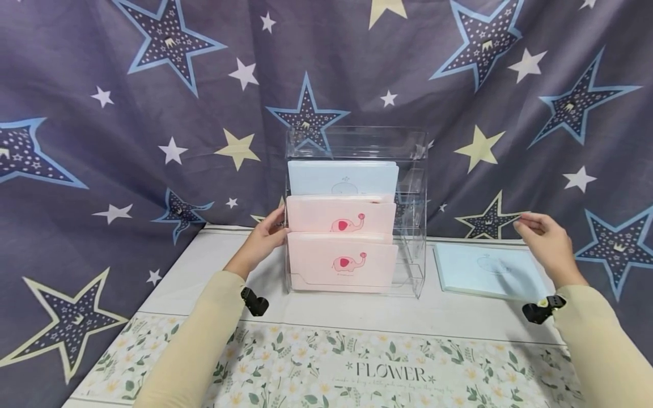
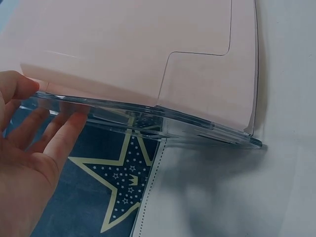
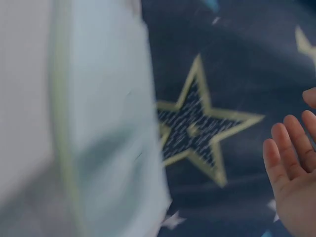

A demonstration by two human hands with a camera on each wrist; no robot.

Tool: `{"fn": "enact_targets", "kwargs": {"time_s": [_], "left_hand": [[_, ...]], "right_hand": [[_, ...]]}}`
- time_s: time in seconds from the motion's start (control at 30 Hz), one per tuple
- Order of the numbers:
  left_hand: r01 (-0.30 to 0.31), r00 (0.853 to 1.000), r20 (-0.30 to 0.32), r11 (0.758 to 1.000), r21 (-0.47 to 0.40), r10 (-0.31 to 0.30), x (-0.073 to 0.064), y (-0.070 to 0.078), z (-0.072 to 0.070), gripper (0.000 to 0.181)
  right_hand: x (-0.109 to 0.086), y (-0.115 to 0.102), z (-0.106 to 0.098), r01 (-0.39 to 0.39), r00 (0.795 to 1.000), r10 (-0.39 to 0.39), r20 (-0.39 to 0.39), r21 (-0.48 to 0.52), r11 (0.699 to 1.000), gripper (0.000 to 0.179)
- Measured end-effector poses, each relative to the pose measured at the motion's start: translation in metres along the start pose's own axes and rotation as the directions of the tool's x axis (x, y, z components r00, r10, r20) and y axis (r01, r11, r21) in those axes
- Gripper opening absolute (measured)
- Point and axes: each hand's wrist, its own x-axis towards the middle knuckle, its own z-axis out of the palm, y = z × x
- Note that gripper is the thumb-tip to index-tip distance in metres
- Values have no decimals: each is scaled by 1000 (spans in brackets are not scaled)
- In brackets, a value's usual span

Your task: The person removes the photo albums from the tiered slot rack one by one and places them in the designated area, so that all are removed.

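Observation:
A clear acrylic tiered rack (image 1: 410, 277) stands upright on the table. Its front two tiers hold pink elephant-print booklets (image 1: 311, 263); pale blue whale-print booklets (image 1: 316, 175) sit in the tier behind. My left hand (image 1: 262, 241) holds the rack's left side, thumb at the front edge and fingers against the side panel (image 2: 103, 106). To the right of the rack, a flat stack of pale blue whale-print booklets (image 1: 484, 277) lies on the table. Over the stack's right back corner hovers my right hand (image 1: 548, 243), holding nothing; the right wrist view shows its fingers (image 3: 291, 153) extended.
A dark star-patterned curtain (image 1: 357, 51) hangs right behind the table. Along the front of the white tabletop (image 1: 347, 311) runs a floral print band (image 1: 285, 357) with the word FLOWER. The rack's upper back tier (image 1: 357, 139) rises against the curtain.

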Motion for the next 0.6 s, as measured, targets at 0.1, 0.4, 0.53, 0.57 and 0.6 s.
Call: {"fn": "enact_targets", "kwargs": {"time_s": [0.1,0.4,0.53,0.57,0.6], "left_hand": [[6,1000,0,1000,2,-6,-1,0,0,69],[6,1000,-8,1000,3,-6,-1,2,1,69],[2,1000,-8,1000,-4,-2,-1,0,1,69],[5,1000,-9,1000,-4,-5,0,0,1,69],[4,1000,-9,1000,-2,-4,0,0,1,69]], "right_hand": [[2,-24,2,73,997,-73,-9,66,995,60],[3,-87,18,236,970,-242,28,131,963,51],[5,-109,29,276,956,-289,57,170,946,48],[6,-114,32,283,952,-299,69,180,942,48],[6,-120,35,289,948,-309,82,189,938,49]]}}
